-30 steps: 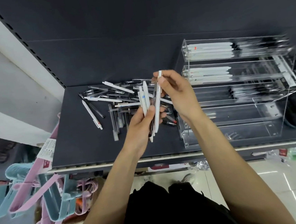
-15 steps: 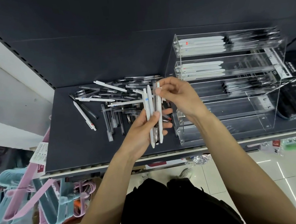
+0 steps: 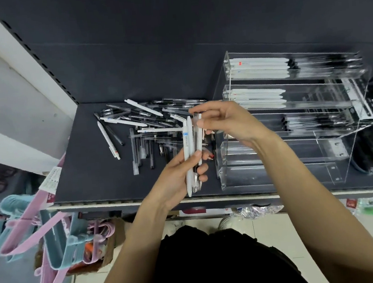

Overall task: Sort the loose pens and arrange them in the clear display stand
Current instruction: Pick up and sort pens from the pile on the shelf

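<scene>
Dark shop shelf (image 3: 89, 180) w/ dark back panel; loose pens (image 3: 147, 126), black, clear and white, lie in a heap at mid-shelf, clear stand (image 3: 346, 155) just right of them, its upper tiers already holding rows of white and black pens, front tiers look bare. Left hand (image 3: 175, 181) grips a bunch (image 3: 190, 154) of white pens upright, thumb across the front, fingers curled behind; right hand (image 3: 227, 121) pinches the top of one pen in that bunch btwn thumb and fingertips. Pink and blue hangers (image 3: 34, 229) hang below shelf at left.
</scene>
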The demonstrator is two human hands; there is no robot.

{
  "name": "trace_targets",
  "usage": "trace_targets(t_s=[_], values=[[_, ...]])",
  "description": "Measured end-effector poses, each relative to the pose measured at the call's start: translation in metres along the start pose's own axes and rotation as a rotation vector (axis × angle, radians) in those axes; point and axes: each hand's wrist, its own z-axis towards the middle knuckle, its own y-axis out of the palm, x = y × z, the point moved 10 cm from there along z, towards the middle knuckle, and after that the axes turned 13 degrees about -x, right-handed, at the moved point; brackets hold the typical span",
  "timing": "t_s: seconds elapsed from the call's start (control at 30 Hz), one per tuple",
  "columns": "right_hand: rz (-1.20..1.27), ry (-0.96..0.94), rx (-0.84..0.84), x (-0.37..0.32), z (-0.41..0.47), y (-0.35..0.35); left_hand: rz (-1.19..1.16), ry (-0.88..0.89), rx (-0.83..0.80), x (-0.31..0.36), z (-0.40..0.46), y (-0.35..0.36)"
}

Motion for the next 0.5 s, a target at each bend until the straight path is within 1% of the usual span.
trace_targets(t_s=[0.07,0.1,0.17,0.2,0.27,0.3,0.37,0.4,0.5], values=[[-0.069,-0.041,-0.011,-0.008,0.001,-0.002,0.009,0.029,0.031,0.001,0.001,0.002],[-0.172,-0.088,0.006,-0.015,0.001,-0.005,0.039,0.039,0.063,0.001,0.002,0.001],[-0.46,-0.19,0.04,-0.036,-0.001,-0.006,0.105,0.05,0.124,0.001,0.004,-0.002],[-0.6,-0.222,0.028,-0.043,-0.001,-0.003,0.134,0.054,0.144,0.001,0.005,-0.002],[-0.813,-0.209,-0.053,-0.047,0.003,0.007,0.168,0.064,0.153,0.001,0.006,0.001],[-0.859,-0.181,-0.104,-0.047,0.005,0.01,0.175,0.067,0.151,0.0,0.007,0.003],[-0.827,-0.154,-0.183,-0.046,0.009,0.009,0.18,0.077,0.138,-0.002,0.009,0.005],[-0.783,-0.167,-0.192,-0.05,0.009,0.005,0.174,0.084,0.127,-0.003,0.009,0.007],[-0.602,-0.257,-0.122,-0.075,-0.001,-0.016,0.13,0.103,0.107,-0.007,0.007,0.006]])
